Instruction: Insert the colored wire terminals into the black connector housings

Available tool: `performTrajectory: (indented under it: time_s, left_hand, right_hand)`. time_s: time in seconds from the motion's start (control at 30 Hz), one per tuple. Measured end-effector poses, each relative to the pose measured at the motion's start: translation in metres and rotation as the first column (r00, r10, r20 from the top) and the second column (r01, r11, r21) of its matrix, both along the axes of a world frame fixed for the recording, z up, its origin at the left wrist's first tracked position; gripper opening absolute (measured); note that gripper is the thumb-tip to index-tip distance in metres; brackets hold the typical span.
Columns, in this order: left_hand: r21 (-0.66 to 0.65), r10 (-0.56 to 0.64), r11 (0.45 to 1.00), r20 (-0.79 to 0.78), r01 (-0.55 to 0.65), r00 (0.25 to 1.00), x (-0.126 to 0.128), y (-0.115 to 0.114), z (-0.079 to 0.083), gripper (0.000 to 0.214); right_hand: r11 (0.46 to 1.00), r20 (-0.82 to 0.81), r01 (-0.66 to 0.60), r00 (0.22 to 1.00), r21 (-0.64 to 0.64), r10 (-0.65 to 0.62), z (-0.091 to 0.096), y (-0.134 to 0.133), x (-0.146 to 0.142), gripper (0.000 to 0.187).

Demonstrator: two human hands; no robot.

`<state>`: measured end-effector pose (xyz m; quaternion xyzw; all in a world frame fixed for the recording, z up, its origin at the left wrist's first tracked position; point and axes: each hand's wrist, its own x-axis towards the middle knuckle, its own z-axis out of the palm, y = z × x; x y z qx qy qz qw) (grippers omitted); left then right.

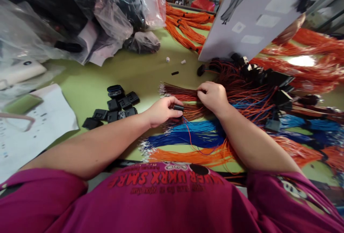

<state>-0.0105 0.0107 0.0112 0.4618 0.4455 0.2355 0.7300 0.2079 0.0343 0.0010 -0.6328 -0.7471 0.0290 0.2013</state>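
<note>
My left hand (164,112) is closed on a black plastic connector (178,107), from which a few thin wires, blue and red among them, trail down to the right. My right hand (213,96) rests on a bundle of brown wires (179,90), fingers pinched at its upper edge; whether a single wire is between them cannot be seen. Metal terminals tip the bundle's left end. Below it lie light blue wires (196,127), dark blue wires (182,139) and orange wires (185,155), side by side. Several black connector housings (114,104) sit left of my hands.
Plastic bags (113,10) crowd the back left, and a printed sheet (40,125) lies at the left. A white board (249,18) stands at the back right. Behind it are orange wire bundles (317,61). Two small white pieces and a black sleeve (175,73) lie mid-table.
</note>
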Motion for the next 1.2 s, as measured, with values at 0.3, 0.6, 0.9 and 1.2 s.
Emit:
performTrajectory:
  time_s: [0.3, 0.6, 0.9, 1.2]
  left_hand:
    - [-0.113, 0.013, 0.994, 0.191, 0.009, 0.982, -0.005, 0.002, -0.004, 0.031]
    - [-0.221, -0.024, 0.971, 0.278, 0.089, 0.960, -0.005, 0.002, -0.003, 0.037]
    - [-0.228, 0.003, 0.972, 0.255, 0.057, 0.967, -0.005, 0.003, -0.001, 0.034]
    - [-0.234, 0.021, 0.971, 0.249, 0.040, 0.968, -0.004, 0.003, 0.000, 0.034]
  right_hand:
    - [0.984, -0.155, -0.146, 0.975, 0.099, 0.160, 0.020, -0.021, -0.010, 0.027]
    - [0.864, -0.447, -0.497, 0.793, -0.081, 0.415, 0.044, -0.048, -0.023, 0.015]
    - [0.912, -0.396, -0.390, 0.863, -0.127, 0.314, 0.036, -0.046, -0.017, 0.014]
    - [0.920, -0.227, -0.381, 0.907, -0.092, 0.353, 0.033, -0.049, -0.020, 0.021]
